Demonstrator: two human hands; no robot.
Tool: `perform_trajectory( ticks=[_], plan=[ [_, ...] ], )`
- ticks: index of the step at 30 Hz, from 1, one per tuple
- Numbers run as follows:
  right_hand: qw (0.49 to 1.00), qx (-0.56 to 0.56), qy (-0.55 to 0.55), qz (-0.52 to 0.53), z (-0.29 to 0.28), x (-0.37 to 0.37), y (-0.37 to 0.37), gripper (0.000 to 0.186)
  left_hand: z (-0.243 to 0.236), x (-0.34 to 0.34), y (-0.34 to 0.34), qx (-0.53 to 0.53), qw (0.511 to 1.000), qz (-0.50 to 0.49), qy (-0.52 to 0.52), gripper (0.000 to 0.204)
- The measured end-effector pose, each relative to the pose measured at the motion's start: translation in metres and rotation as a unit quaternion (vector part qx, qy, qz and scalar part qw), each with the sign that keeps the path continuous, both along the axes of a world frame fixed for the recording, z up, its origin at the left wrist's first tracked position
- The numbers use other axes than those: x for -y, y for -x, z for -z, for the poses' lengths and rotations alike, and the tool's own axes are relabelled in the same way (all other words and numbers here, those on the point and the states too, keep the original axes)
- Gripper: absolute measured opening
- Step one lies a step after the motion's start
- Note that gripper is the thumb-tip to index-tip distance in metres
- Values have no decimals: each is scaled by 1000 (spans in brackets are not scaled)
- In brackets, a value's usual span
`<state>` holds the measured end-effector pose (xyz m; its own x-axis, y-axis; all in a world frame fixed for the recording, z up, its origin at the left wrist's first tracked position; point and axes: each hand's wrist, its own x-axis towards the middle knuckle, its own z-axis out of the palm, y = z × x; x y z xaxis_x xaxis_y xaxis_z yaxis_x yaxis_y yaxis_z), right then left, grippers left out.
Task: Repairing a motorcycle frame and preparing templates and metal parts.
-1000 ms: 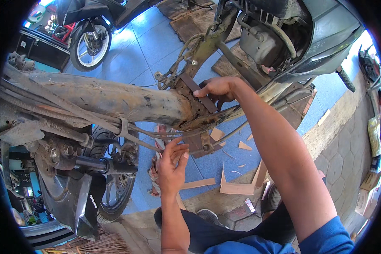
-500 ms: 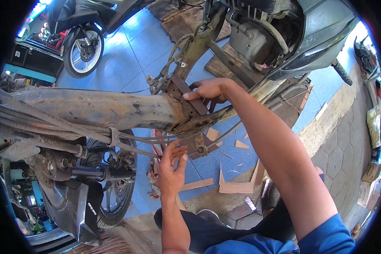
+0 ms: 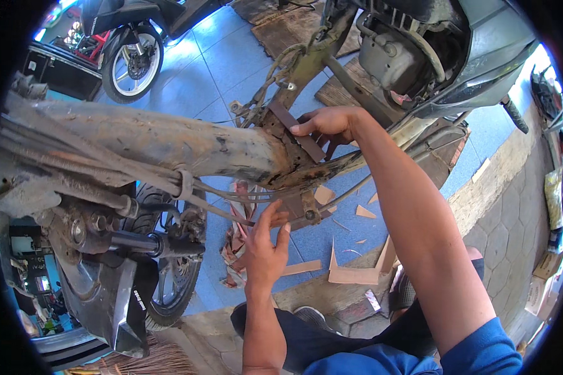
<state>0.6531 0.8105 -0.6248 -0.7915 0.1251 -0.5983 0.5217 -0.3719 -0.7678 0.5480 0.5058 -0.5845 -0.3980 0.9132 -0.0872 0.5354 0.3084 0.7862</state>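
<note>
A rusty motorcycle frame tube [image 3: 187,147] runs across the view from the left to a junction near the middle. My right hand [image 3: 334,128] pinches a flat brown metal bar [image 3: 297,132] that lies slantwise across that junction, thumb on top and the other fingers partly hidden behind it. Below the tube, my left hand [image 3: 267,250] is raised with thumb and fingers apart, holding nothing. Its fingertips are close to the cables [image 3: 225,212] and to a brown plate with a bolted bracket [image 3: 308,209]; whether they touch is unclear.
Cut tan cardboard scraps [image 3: 353,275] and a crumpled wrapper [image 3: 234,250] lie on blue floor tiles. The scooter's engine and body panel [image 3: 481,69] fill the upper right. The front wheel [image 3: 175,269] stands lower left, another motorcycle [image 3: 133,65] at the far left.
The whole view has shifted slightly, so most things sit further right. My right hand keeps its hold on the metal bar, and my left hand stays raised with its fingers apart.
</note>
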Motion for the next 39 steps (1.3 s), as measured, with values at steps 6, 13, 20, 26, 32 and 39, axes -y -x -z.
perform_trajectory(
  ticks=[6,13,20,26,32,39],
  plan=[
    [999,19,-24,31,-9,-2,-10,71,-12,7,0,-46,999,19,-7,45],
    [981,-90,83,149,-1,-1,-14,63,-17,18,3,-53,996,65,1,51],
    [983,-89,52,152,-9,4,-18,69,-18,16,0,-51,995,87,20,52],
    [981,-105,48,153,-28,6,-27,64,-17,12,-5,-77,993,80,51,56],
    [985,-93,16,147,-14,1,-25,56,-4,6,-7,-95,988,96,70,59],
    [993,-34,-54,104,-33,5,-30,42,-2,1,-10,-90,986,109,89,60]
  ],
)
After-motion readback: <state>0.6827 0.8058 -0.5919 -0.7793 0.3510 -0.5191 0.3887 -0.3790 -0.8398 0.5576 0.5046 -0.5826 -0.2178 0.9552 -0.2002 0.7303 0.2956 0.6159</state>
